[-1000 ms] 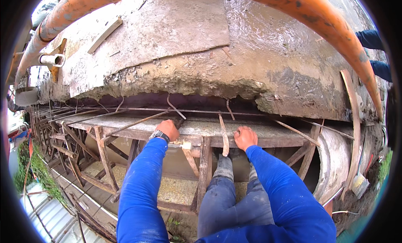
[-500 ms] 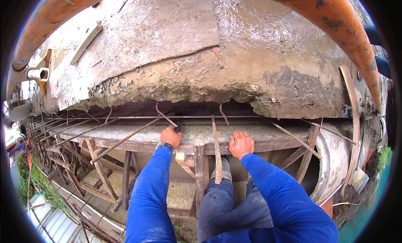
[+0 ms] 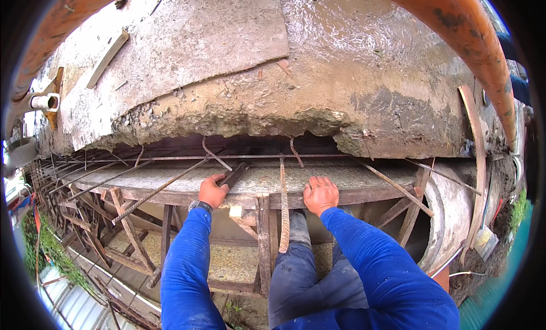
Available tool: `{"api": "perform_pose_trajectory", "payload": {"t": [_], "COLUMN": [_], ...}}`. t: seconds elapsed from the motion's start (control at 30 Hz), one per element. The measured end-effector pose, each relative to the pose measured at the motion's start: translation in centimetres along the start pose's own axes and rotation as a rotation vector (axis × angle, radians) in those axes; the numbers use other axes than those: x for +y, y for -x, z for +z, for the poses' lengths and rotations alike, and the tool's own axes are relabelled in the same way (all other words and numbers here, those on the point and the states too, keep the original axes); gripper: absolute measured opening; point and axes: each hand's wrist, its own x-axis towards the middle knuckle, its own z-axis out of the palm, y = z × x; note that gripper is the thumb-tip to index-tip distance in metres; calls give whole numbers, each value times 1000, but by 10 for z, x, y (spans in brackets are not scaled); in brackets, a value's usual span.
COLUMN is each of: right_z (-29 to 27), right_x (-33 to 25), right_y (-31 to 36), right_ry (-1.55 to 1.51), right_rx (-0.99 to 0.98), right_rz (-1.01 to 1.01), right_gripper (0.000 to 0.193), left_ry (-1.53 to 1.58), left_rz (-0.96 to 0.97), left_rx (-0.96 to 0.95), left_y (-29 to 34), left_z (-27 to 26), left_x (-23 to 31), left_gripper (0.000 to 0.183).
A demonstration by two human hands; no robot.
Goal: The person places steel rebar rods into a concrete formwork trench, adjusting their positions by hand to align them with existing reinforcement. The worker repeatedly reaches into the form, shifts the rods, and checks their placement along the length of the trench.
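Left hand (image 3: pixel 213 191) is gripping the near end of the dark piece (image 3: pixel 235 174), fingers bent round it; the far end is showing bare. The piece is lying on the board (image 3: pixel 369 182), just ahead and to the right of that hand. Its long axis is slanting away from the person and rightward, pointing toward the gap under the slab (image 3: pixel 244 111). The tip of the hooked rod (image 3: pixel 215 154) is hanging close by; from where I am standing, contact is hard to judge.

Right hand (image 3: pixel 320 194) is resting palm down over the board's front edge, showing no loose object; I cannot tell whether it is clamping. It is sitting well apart from the piece, with the middle rod (image 3: pixel 284 208) running between them. Left is clearly the nearer hand.
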Motion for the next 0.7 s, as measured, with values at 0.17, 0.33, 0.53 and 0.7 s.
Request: {"api": "perform_pose_trajectory", "payload": {"t": [0.17, 0.33, 0.53, 0.7], "right_z": [0, 1, 4, 9], "right_x": [-5, -2, -1, -1], "right_y": [2, 1, 2, 2], "right_ry": [11, 0, 23, 24], "right_rx": [55, 53, 131, 211], "right_rz": [-28, -39, -55, -98], "right_gripper": [24, 21, 19, 19], "left_ry": [-240, -202, -97, 173], "left_rz": [-101, -98, -46, 5], "left_rx": [32, -5, -86, -128], "left_y": [1, -7, -27, -22], "left_z": [19, 45, 34, 30], "left_x": [20, 52, 51, 3], "left_gripper": [49, 53, 54, 50]}}
